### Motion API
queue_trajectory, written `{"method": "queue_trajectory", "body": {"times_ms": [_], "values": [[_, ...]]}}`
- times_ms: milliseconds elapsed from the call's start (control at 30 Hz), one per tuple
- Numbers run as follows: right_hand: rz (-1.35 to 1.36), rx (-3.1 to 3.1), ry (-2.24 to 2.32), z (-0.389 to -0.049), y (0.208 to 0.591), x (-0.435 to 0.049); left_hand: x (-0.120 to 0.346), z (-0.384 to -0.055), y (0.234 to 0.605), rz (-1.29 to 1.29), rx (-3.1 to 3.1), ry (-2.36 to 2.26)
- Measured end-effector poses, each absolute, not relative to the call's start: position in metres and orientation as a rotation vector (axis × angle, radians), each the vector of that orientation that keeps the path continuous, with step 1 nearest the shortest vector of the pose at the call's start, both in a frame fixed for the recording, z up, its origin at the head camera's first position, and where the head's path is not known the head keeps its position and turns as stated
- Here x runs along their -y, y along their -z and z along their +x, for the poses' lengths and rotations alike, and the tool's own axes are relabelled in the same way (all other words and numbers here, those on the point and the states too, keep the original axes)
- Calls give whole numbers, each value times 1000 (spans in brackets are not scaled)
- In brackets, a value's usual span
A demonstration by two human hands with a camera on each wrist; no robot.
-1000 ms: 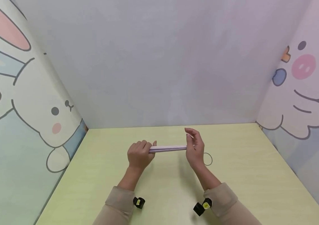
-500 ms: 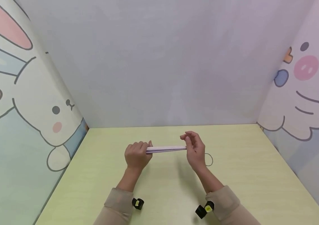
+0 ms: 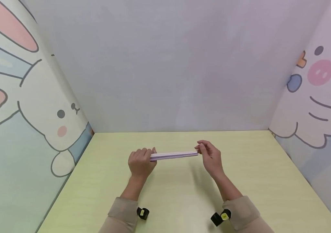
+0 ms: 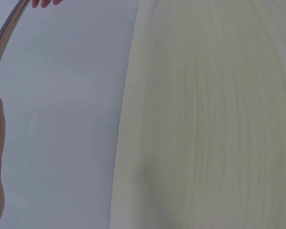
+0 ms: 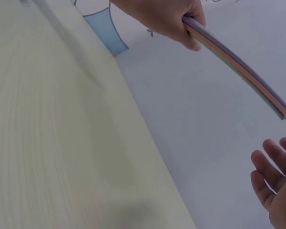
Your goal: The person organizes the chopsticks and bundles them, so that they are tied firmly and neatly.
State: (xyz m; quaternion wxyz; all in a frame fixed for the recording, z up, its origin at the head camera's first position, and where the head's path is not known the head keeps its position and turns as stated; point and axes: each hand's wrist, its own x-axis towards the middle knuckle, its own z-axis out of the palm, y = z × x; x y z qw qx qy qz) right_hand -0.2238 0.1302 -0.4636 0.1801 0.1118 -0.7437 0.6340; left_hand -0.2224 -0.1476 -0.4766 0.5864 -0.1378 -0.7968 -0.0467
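Slim sticks [image 3: 175,156], bundled side by side, run nearly level just below the centre of the head view, pale pink and lilac, raised above a yellow-green table [image 3: 168,197]. At their left end the left hand [image 3: 140,161] grasps them, fingers wrapped around and knuckles upward. The right hand [image 3: 212,158] is at their right end, thumb and fingers loosely bent; whether its fingertips touch that end cannot be told from this view. Beige sleeves [image 3: 244,212] come in from the bottom edge, each cuff bearing a small black device [image 3: 143,213]. A plain grey wall [image 3: 168,64] fills the upper middle. To the frame's left is a cartoon rabbit [image 3: 41,110], and at upper right a cartoon figure with a pink snout [image 3: 320,72].

In the left wrist view, the sticks cross the upper left corner, showing grey and orange, with a few fingertips at the top edge. Part of a hand or arm lines the left edge; its grip cannot be told here.

In the right wrist view, the left hand clasps the sticks at upper centre. They slant toward the right edge, where their ends stand free. Below, at lower right, the right hand has its fingers relaxed, with a gap between the visible ones and the sticks.
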Motion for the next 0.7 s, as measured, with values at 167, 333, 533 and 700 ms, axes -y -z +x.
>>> {"method": "queue_trajectory", "body": {"times_ms": [167,333,533,700], "values": [[228,2429,-1500,-228,475,-148,149,-221,478,-321,1842,119],[243,2709,-1140,-233,485,-168,152,-221,480,-309,1850,124],[229,2853,-940,-233,495,-186,153,-220,482,-309,1863,123],[218,2880,-900,-234,500,-192,152,-219,481,-310,1867,130]]}}
